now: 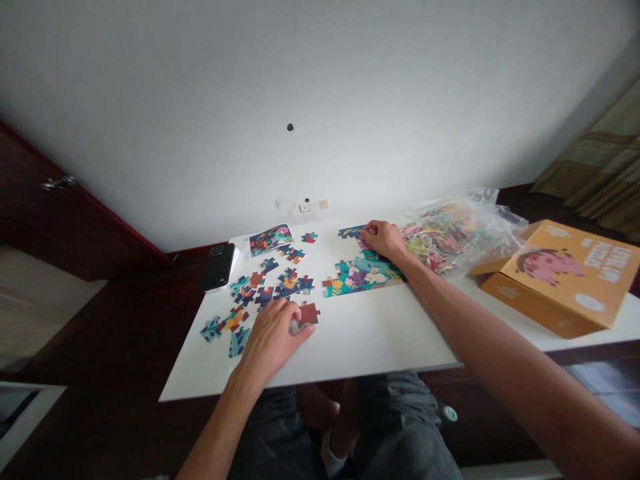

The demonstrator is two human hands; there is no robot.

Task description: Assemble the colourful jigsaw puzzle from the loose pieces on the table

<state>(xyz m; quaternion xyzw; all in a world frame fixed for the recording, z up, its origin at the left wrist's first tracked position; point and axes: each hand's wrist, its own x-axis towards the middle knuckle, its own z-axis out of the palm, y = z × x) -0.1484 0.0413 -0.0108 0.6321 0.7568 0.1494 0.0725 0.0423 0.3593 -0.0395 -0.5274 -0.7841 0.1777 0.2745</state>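
My left hand lies palm-down among loose jigsaw pieces at the near left of the white table. Its fingertips are next to a reddish-brown jigsaw piece, and whether they grip anything is hidden. Scattered colourful loose pieces spread beyond that hand. My right hand is at the far edge of a joined puzzle section showing white rabbits on teal. Its fingers pinch a jigsaw piece there, partly covered.
A black phone lies at the table's left edge, and a small picture card lies at the far side. On the right are a clear plastic bag of pieces and an orange puzzle box. My knees lie below the near edge.
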